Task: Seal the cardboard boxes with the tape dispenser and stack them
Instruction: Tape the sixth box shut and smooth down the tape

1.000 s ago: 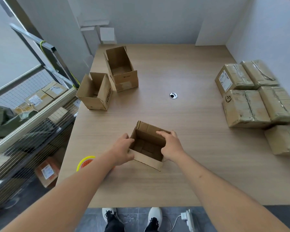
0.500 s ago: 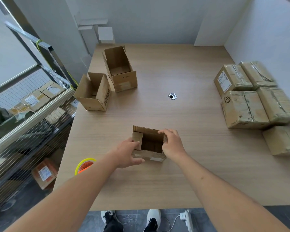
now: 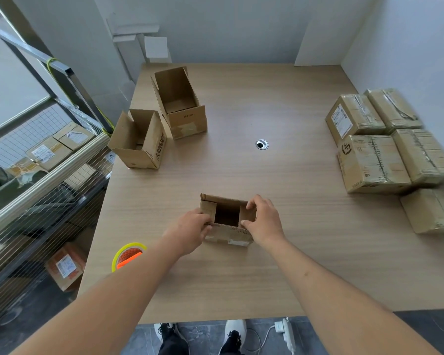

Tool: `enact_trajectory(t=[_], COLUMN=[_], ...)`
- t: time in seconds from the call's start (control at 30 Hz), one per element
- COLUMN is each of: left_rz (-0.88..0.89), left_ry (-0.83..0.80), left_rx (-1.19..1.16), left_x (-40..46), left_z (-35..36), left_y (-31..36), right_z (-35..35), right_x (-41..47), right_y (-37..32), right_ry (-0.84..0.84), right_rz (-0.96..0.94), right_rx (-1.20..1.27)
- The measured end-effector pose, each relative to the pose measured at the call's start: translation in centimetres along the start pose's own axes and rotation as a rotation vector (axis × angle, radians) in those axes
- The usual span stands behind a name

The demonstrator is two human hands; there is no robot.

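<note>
Small open cardboard box [image 3: 227,221] sits near centre of the wooden table [image 3: 280,265]; left hand [image 3: 190,231] grips its left side, fingers curled round the left flap, and right hand [image 3: 263,222] pinches the right flap between thumb and fingers, both flaps partly folded inward over the dark opening. Tape dispenser [image 3: 127,256], yellow and orange, lies at the near left table edge, partly behind the left forearm. Two open boxes [image 3: 159,124] stand far left; taped boxes [image 3: 385,147] cluster along the right edge.
</note>
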State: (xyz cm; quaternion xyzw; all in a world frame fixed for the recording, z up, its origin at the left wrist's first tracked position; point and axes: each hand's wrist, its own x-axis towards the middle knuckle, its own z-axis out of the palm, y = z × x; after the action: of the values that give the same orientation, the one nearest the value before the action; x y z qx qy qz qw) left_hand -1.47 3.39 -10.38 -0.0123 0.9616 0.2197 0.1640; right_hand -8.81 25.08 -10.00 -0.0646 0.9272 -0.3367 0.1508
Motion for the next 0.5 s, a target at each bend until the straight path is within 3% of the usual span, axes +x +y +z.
enact_trajectory(t=[0.1,0.3,0.5], left_rz=[-0.058,-0.235,-0.181], left_ry=[0.076,0.231,0.206], left_rx=[-0.002,-0.162,-0.157], left_x=[0.5,1.3,1.3], left_z=[0.4,1.8,3.1], left_y=[0.3,1.2,0.7], right_z=[0.2,0.9,2.7], right_x=[-0.2,-0.3,-0.7], right_y=[-0.1,0.6,0.3], right_ry=[0.061,-0.129,-0.071], right_rz=[-0.039,-0.061,-0.055], right_rx=[0.011,-0.134,-0.241])
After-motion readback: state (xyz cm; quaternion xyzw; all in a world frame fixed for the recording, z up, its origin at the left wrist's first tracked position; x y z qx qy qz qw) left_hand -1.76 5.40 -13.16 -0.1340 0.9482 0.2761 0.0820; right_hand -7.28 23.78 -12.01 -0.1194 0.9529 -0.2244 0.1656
